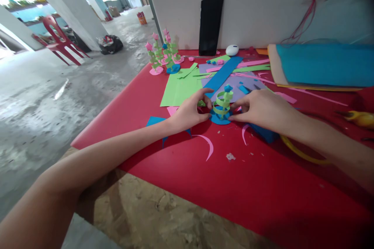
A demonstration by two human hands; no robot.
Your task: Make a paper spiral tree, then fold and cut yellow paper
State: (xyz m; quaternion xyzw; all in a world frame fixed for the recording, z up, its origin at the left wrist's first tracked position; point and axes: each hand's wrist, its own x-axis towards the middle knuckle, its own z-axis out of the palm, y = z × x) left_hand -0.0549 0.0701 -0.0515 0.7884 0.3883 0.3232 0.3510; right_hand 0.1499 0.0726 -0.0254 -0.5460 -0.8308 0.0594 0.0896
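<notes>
Head view: we begin at the front of the red desk (204, 186), where a curved pink offcut (210, 148) lies loose. Just beyond, the left hand (191, 107) and the right hand (257, 105) flank the paper model (223, 103), which stands upright on the desk between them. We note fingertips at opposite sides of its blue disc (221, 120), presumably to steady a light piece without crushing it. Both hands are curved, thumbs opposed to fingers; we cannot tell whether either pinches the rim. Above the disc, a pale green strip coils loosely upward, topped by a small blue star-like piece (228, 88). Behind it we find a green sheet (175, 93) and a blue strip (224, 72), probably kept within easy reach. Similar models (173, 69) stand grouped at the far left corner, likely clear of handling. Farthest, a black phone (210, 27) leans against the white wall (175, 4), probably to save desk space.
</notes>
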